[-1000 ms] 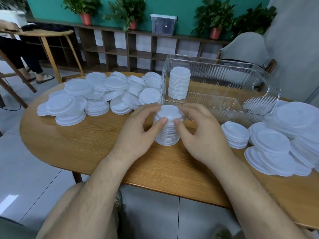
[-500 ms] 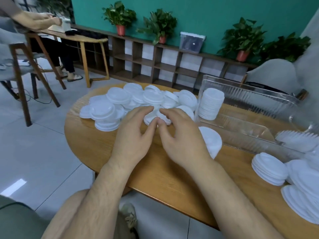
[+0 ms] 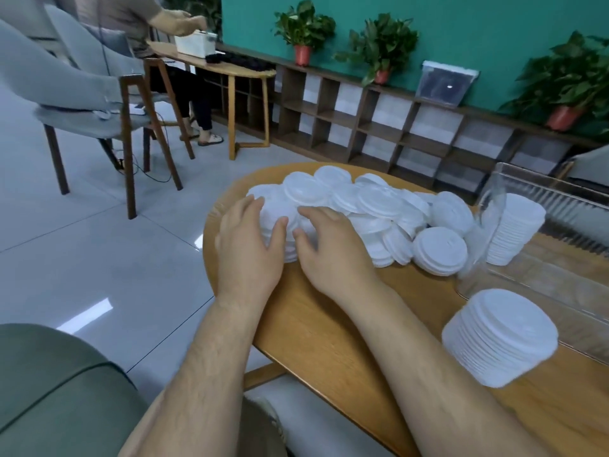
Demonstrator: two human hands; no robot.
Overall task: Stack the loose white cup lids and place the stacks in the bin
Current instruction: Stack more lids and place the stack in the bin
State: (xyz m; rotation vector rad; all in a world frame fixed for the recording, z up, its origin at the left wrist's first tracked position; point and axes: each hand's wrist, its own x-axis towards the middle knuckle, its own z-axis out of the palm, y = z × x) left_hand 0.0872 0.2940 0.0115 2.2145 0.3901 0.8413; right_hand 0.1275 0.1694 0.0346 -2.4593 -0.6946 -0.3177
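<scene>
At the far left a grey chair (image 3: 82, 103) stands on the floor, well away from you. Your left hand (image 3: 248, 249) lies palm down on the near left edge of the pile of loose white lids (image 3: 369, 206), fingers nearly straight and a little spread, thumb reaching right across a lid. Just beside it, your right hand (image 3: 329, 258) also rests palm down on the pile, fingers relaxed and stretched over the lids, its thumb tip close to your left thumb. Neither hand pinches a lid that you can see. The pile spreads across the far left part of the wooden tabletop (image 3: 329, 341), running right as far as the clear bin (image 3: 573, 199). Nearer to you and to the right, a finished stack of lids (image 3: 497, 338) sits on the tabletop just beside the bin's front wall. Inside the bin, at its left end, another stack (image 3: 515, 232) stands upright.
</scene>
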